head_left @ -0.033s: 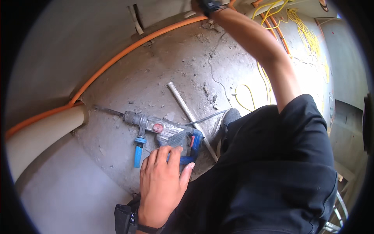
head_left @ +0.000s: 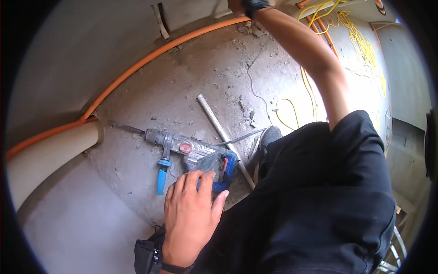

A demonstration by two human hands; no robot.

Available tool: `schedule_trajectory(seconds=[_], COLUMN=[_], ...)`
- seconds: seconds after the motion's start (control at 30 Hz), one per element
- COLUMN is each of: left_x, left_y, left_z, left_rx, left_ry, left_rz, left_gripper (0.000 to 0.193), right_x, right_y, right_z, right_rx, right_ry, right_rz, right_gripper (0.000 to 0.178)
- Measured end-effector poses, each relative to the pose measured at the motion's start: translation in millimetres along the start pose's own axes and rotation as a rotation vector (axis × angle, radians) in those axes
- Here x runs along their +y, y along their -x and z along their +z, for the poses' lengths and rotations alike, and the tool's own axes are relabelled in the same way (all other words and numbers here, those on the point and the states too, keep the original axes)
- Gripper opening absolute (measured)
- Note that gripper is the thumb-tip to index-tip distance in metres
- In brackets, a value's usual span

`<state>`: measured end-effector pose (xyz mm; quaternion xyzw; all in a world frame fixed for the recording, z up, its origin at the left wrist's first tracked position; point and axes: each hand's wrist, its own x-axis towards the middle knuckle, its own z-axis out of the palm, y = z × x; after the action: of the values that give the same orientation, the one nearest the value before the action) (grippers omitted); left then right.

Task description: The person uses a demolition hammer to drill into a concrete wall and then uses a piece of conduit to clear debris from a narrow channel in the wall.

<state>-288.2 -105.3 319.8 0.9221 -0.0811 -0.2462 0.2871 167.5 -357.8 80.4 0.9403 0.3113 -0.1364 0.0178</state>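
A rotary hammer with a grey body, blue rear handle and blue side handle lies on the dusty concrete floor. Its chisel bit points left, toward a beige pipe. My left hand hangs over the tool's lower rear part, holding nothing, fingers loosely extended and thumb apart. Whether its fingertips touch the tool cannot be made out. My right arm stretches far forward beside the wall. At the top edge, my right hand is cut off by the picture, so its fingers are hidden.
An orange conduit runs along the wall base. The thick beige pipe is at left. A thin white pipe lies behind the hammer, near my shoe. Rubble and yellow cable lie across the floor.
My right hand and forearm have shifted slightly to the right. My left hand and the rotary hammer stay almost where they were.
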Motion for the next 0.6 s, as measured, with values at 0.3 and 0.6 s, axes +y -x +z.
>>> schedule_trajectory(seconds=[0.3, 0.6], left_x=[-0.6, -0.5], left_y=[-12.6, -6.8], left_z=[7.3, 6.9], left_rx=[-0.013, 0.0], left_ry=[-0.005, -0.003], left_rz=[0.037, 0.003], left_gripper=[0.039, 0.038], right_x=[-98.7, -106.0], right_y=[-27.5, -75.0], right_z=[18.0, 8.6], right_rx=[0.003, 0.119], right_ry=[-0.036, 0.013], right_rz=[-0.086, -0.048], right_gripper=[0.038, 0.037])
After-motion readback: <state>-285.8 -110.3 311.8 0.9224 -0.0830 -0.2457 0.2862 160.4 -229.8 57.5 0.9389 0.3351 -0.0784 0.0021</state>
